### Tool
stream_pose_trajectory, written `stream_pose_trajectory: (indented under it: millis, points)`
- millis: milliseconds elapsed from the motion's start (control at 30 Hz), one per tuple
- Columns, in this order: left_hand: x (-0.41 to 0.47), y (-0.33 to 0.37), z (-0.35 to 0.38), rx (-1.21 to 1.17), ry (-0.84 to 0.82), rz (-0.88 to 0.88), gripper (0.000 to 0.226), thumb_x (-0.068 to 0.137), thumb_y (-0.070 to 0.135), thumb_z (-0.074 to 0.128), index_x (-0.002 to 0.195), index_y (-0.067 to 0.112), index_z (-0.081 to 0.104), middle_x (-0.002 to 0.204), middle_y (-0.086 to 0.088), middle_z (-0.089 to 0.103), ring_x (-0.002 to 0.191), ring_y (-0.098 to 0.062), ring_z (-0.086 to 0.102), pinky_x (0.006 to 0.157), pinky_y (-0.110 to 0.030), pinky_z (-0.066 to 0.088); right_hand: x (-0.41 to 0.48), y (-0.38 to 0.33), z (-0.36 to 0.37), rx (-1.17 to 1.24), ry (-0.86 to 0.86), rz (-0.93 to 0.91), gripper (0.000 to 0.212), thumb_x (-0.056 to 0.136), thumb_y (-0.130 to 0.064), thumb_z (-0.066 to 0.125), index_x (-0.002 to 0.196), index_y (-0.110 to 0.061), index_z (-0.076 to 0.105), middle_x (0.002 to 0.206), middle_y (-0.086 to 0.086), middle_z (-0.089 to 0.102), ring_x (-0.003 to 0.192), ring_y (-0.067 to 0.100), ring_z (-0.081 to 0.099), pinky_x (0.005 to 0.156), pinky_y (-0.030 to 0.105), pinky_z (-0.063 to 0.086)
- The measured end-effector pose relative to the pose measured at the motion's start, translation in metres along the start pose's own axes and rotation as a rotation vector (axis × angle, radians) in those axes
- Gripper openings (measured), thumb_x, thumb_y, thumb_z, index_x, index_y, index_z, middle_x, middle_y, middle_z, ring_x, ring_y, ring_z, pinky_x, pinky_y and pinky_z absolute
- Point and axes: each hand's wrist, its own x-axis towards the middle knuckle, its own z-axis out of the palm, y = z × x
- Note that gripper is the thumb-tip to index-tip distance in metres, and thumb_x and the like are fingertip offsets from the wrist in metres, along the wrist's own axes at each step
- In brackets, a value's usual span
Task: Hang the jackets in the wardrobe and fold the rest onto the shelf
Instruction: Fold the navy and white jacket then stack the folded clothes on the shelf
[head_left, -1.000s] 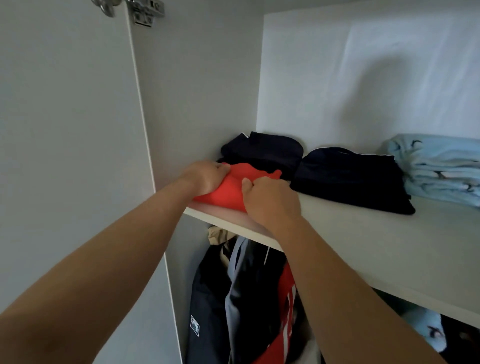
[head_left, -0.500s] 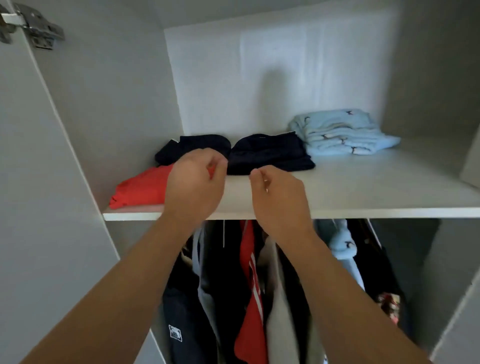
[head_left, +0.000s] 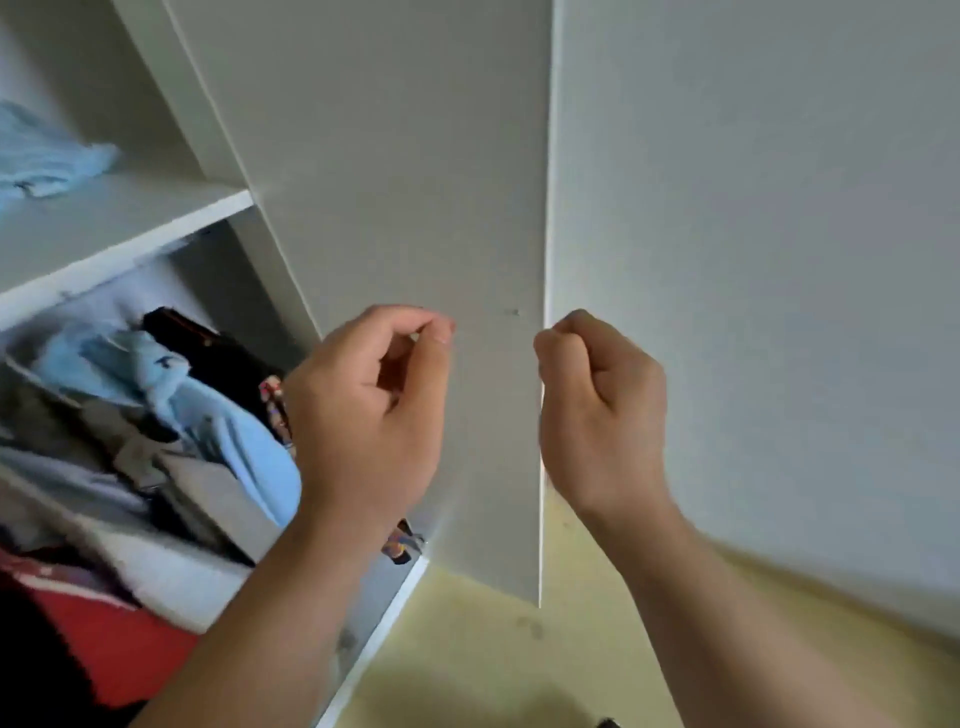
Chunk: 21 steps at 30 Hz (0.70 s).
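The hanging clothes (head_left: 171, 467) fill the wardrobe space under the shelf (head_left: 130, 244), at the left of the view. They are packed close together, which fits garments hung side by side from a rail. The rail and hangers are out of sight and the cloth is blurred. Among them are a light-blue garment (head_left: 218, 421), a dark one behind it, grey ones in front and a red one (head_left: 104, 644) lowest in view. I cannot tell which of them are jackets.

On the shelf above lies a folded light-blue garment (head_left: 41, 150). It sits flat and well back from the front edge, where a folded piece will stay put.

Neither hand holds any clothing. The left grip (head_left: 369, 415) is closed on nothing, with its fingers curled and the thumb tip near the forefinger. It hangs in front of the open wardrobe door (head_left: 415, 208). The right grip (head_left: 602, 410) is curled into a loose fist, also empty, with its knuckles just beside the door's free edge. Whether it touches that edge I cannot tell.

With both hands empty and the view aimed past the wardrobe at the wall (head_left: 753, 260) and yellowish floor (head_left: 467, 654), the person is probably between garments. They may be heading for the next piece, or the door may be next.
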Motion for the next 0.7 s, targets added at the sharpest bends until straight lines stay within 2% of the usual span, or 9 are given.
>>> stream_pose_trajectory:
  millis: [33,100,200,333,433,500,600,700]
  points:
    - [-0.005,0.023,0.024,-0.050,-0.045,0.057,0.010,0.096,0.021,0.065,0.093,0.021,0.074,0.075,0.013,0.068,0.066,-0.010,0.061,0.062,-0.026,0.047,0.000,0.002,-0.033,-0.011,0.069,0.011,0.029,0.082,-0.014,0.044,0.058,-0.015,0.028,0.052,-0.005,0.026,0.052,0.009,0.024,0.045,0.023,0.020]
    - [-0.016,0.072,0.069,-0.158,-0.138,0.153,0.011,0.096,0.020,0.064,0.092,0.019,0.075,0.070,0.010,0.066,0.064,-0.011,0.060,0.060,-0.022,0.044,-0.002,0.004,-0.098,-0.030,0.211,0.024,0.026,0.078,-0.015,0.042,0.060,-0.005,0.026,0.056,0.012,0.025,0.054,0.013,0.022,0.044,0.029,0.017]
    - [-0.032,0.142,0.138,-0.362,-0.259,0.167,0.012,0.095,0.023,0.064,0.090,0.021,0.075,0.065,0.006,0.062,0.057,-0.013,0.056,0.055,-0.021,0.040,-0.006,0.007,-0.196,-0.079,0.409,0.036,0.027,0.075,-0.016,0.042,0.060,-0.001,0.026,0.061,0.022,0.026,0.055,0.022,0.021,0.045,0.032,0.014]
    - [-0.063,0.236,0.249,-0.569,-0.390,0.160,0.012,0.093,0.024,0.065,0.086,0.025,0.074,0.061,0.005,0.059,0.053,-0.011,0.050,0.053,-0.023,0.038,-0.017,0.017,-0.341,-0.202,0.638,0.027,0.027,0.075,-0.016,0.043,0.059,-0.006,0.024,0.058,0.019,0.025,0.052,0.016,0.021,0.046,0.030,0.013]
    - [-0.102,0.314,0.343,-0.743,-0.517,0.080,0.012,0.090,0.027,0.065,0.083,0.029,0.075,0.053,0.008,0.053,0.047,-0.011,0.045,0.052,-0.023,0.034,-0.033,0.027,-0.457,-0.332,0.813,0.040,0.027,0.074,-0.019,0.043,0.059,-0.007,0.025,0.052,0.011,0.023,0.050,0.014,0.021,0.046,0.030,0.013]
    - [-0.135,0.364,0.403,-0.832,-0.606,0.045,0.012,0.089,0.029,0.065,0.081,0.028,0.075,0.052,0.009,0.052,0.047,-0.013,0.044,0.051,-0.024,0.034,-0.048,0.037,-0.530,-0.401,0.930,0.057,0.027,0.074,-0.019,0.043,0.058,-0.008,0.024,0.052,0.012,0.023,0.050,0.015,0.021,0.047,0.032,0.013]
    - [-0.184,0.432,0.480,-0.883,-0.742,0.060,0.013,0.088,0.029,0.064,0.079,0.031,0.073,0.055,0.008,0.056,0.050,-0.008,0.045,0.052,-0.022,0.035,-0.073,0.054,-0.622,-0.463,1.092,0.137,0.028,0.073,-0.018,0.043,0.056,-0.010,0.023,0.052,0.009,0.021,0.052,0.019,0.020,0.049,0.038,0.015]
    - [-0.230,0.484,0.541,-0.893,-0.936,0.108,0.014,0.089,0.029,0.063,0.081,0.031,0.073,0.062,0.004,0.064,0.055,-0.006,0.051,0.056,-0.017,0.039,-0.094,0.073,-0.695,-0.479,1.247,0.219,0.029,0.074,-0.017,0.043,0.055,-0.007,0.025,0.051,0.008,0.022,0.051,0.021,0.020,0.049,0.038,0.014]
